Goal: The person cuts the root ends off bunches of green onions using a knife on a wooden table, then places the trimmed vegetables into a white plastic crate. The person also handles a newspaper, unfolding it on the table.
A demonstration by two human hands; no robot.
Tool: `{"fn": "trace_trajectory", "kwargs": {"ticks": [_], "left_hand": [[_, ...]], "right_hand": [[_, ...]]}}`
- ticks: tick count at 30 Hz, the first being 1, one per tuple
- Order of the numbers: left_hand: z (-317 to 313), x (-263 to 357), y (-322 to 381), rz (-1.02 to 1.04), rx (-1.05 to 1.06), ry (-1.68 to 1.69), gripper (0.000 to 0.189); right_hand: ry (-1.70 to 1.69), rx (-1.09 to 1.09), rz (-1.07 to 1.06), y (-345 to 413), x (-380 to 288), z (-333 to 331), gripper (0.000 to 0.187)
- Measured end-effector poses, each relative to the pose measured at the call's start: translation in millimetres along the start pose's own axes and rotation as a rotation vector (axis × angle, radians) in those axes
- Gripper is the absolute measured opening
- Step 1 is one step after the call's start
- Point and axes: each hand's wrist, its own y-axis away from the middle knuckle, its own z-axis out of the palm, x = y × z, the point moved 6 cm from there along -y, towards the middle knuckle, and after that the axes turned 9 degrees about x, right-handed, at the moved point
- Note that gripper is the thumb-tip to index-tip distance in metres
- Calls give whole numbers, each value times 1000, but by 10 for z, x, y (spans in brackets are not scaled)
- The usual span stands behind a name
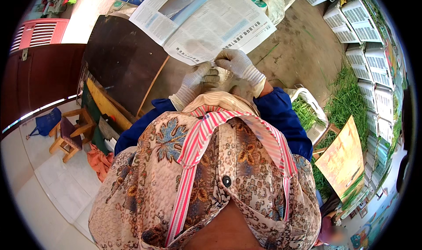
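Note:
A large open sheet of newspaper (214, 22) spreads out in front of me, creased down its middle. Both my hands are at its near edge, in pale grey work gloves with ribbed cuffs. The fingers of my left hand (197, 80) are curled at the near corner of the sheet. My right hand (239, 63) pinches the near edge with thumb and bent fingers, just right of the left hand. Something small and pale shows between the two hands, too blurred to name.
A dark board (122, 58) lies to the left, beside a small wooden stool (71, 134). White plastic crates (364, 22) stack along the right, near piled green stalks (349, 98) and a white basket of greens (318, 111). A person (329, 232) is at lower right.

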Motion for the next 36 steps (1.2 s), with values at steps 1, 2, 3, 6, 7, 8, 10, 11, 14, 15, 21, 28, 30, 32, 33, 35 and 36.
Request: {"fn": "trace_trajectory", "kwargs": {"ticks": [1, 2, 3, 6, 7, 8, 10, 11, 14, 15, 21, 28, 30, 32, 33, 35, 36], "left_hand": [[7, 6, -2, -22, 9, 43, 40], [9, -3, -4, -45, 23, 57, 41], [14, -23, -2, -69, 37, 71, 42], [24, -41, 32, -134, 38, 114, 49], [30, -53, 43, -156, 31, 128, 51], [28, -61, 48, -160, 28, 142, 54], [27, -87, 38, -172, 17, 171, 60], [10, -123, 18, -199, 11, 175, 61], [-43, -162, 19, -228, 8, 183, 63], [-14, -136, 42, -210, 0, 186, 64], [-32, -139, 42, -169, 6, 173, 61], [-35, -117, 59, -130, -4, 192, 56], [-15, -87, 79, -120, 4, 201, 53], [-15, -75, 86, -115, 1, 213, 51], [-23, -76, 86, -116, -6, 222, 50], [-32, -75, 88, -114, -22, 231, 49], [-37, -73, 94, -112, -30, 233, 49]], "right_hand": [[-6, -12, 8, -1, -13, 7, 20], [-11, -14, 30, 1, -26, 5, 20], [-17, -14, 53, 13, -40, 1, 20], [-80, -30, 84, 26, -13, 52, 17], [-108, -36, 89, 32, 8, 72, 16], [-117, -39, 102, 37, 31, 82, 17], [-132, -39, 131, 48, 83, 78, 18], [-127, -35, 149, 53, 99, 64, 19], [-112, -32, 184, 50, 99, 75, 22], [-96, -27, 192, 51, 108, 77, 23], [-100, 2, 221, 65, 192, 130, 25], [-311, -1, 229, 133, 66, 180, 22], [-373, -11, 243, 136, 57, 202, 21], [-401, -17, 251, 131, 47, 219, 21], [-397, -17, 252, 127, 43, 227, 20], [-404, -16, 244, 122, 26, 239, 20], [-415, -17, 234, 126, 9, 249, 20]]}}
